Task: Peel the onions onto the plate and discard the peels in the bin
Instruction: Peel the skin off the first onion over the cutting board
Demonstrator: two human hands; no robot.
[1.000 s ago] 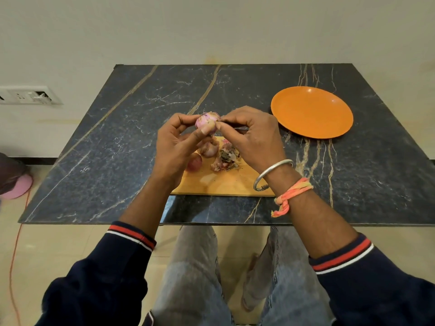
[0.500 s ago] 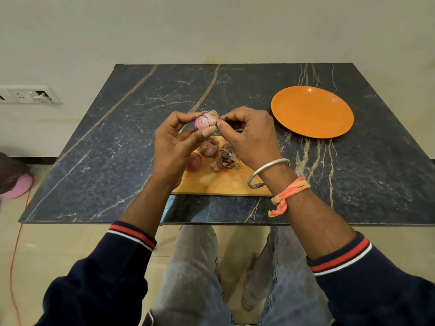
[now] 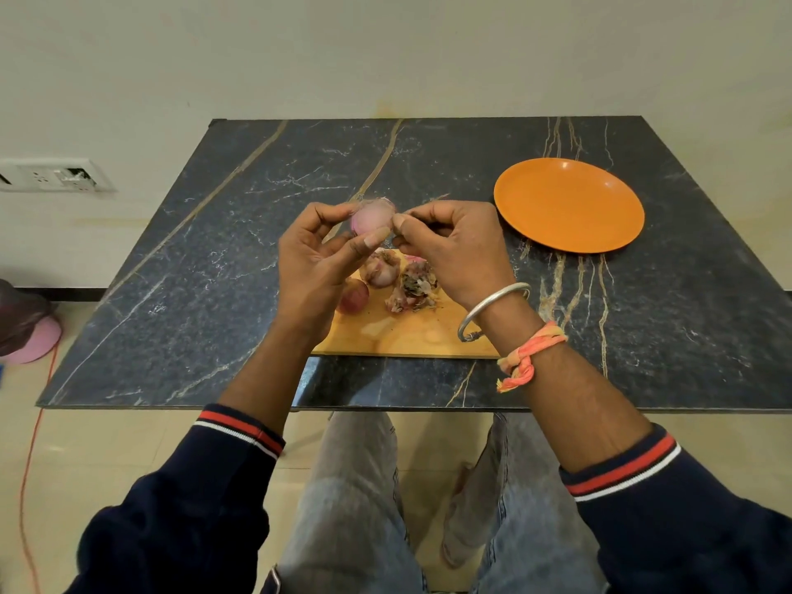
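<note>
My left hand [image 3: 315,259] holds a small pink onion [image 3: 372,216] between thumb and fingers above the wooden board [image 3: 411,332]. My right hand [image 3: 454,246] pinches at the onion's right side with curled fingers; whether it has skin between them is hidden. On the board lie two more onions, one reddish [image 3: 355,295] and one pale [image 3: 380,267], beside a heap of dry peels [image 3: 413,287]. The orange plate [image 3: 569,205] sits at the right of the table with nothing on it.
The dark marble table [image 3: 214,250] stands against a pale wall. A pink object with a dark bag [image 3: 23,332] sits on the floor at the far left, near an orange cable [image 3: 30,456]. A wall socket [image 3: 51,175] is at left.
The onion has been turned in my left hand, showing a smoother pale pink side. Both hands have stayed above the board, shifting only slightly.
</note>
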